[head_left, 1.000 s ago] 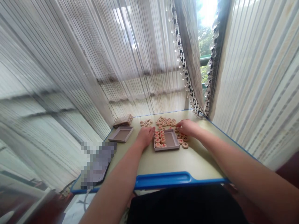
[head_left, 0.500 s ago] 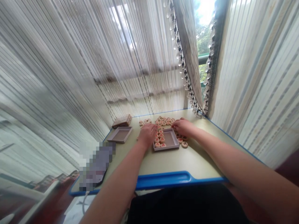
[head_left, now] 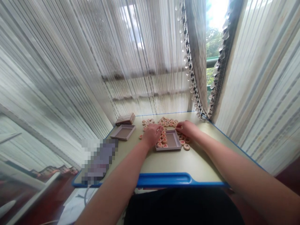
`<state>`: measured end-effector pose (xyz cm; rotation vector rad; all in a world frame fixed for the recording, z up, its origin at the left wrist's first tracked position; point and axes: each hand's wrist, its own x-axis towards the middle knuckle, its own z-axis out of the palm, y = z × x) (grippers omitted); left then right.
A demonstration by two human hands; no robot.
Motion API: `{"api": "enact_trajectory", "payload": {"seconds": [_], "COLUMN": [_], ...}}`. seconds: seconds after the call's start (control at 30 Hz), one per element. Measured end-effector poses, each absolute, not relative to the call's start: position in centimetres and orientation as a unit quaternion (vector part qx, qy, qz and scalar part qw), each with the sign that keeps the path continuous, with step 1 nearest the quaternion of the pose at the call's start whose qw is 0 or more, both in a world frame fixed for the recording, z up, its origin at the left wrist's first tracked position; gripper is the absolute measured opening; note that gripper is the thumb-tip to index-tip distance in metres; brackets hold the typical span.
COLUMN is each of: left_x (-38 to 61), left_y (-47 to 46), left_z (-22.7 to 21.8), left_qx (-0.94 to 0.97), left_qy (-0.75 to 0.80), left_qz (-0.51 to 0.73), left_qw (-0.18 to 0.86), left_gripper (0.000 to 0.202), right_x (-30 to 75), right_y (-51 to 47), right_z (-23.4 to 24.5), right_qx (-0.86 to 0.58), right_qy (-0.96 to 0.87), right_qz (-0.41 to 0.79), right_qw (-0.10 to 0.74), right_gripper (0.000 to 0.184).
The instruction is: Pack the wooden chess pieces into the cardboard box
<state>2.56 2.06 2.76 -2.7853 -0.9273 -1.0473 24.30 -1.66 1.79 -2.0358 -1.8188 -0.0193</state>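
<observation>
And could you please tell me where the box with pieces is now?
In the head view, the open box sits just right of centre on the table, between the left hand and the right hand.

Stripy curtains (head_left: 82, 47) are hanging up top. Green trees (head_left: 213, 40) are showing at upper right between 2 bead strings (head_left: 225, 35). A blurry flat thing (head_left: 102, 161) is lying lower left.

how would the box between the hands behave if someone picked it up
The box would probably feel heavier on its left, where the visible pieces sit. Tilted right, those pieces could slide, since bare bottom lies beside them. Its thin walls may flex if squeezed.
</observation>
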Motion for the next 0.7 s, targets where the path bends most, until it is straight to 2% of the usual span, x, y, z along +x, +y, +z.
{"api": "enact_trajectory", "payload": {"seconds": [0.27, 0.47, 0.7], "left_x": [2.5, 2.5, 2.7], "left_y": [2.1, 1.6, 0.8], "left_z": [2.8, 3.1, 3.4], "left_qx": [-0.9, -0.881, -0.885], "left_qy": [-0.282, -0.275, -0.233], "left_qz": [-0.333, -0.384, -0.403], "left_qw": [0.012, 0.005, 0.013], "left_gripper": [0.027, 0.024, 0.028], "right_x": [24.3, 22.9, 20.3], "right_y": [-0.9, -2.2, -3.6], "right_z": [0.9, 2.7, 3.7], "right_qx": [-0.67, -0.581, -0.459], "right_qy": [-0.614, -0.564, -0.566], "right_qz": [0.132, 0.241, 0.385], "right_qw": [0.396, 0.535, 0.567], "right_gripper": [0.023, 0.027, 0.031]}}
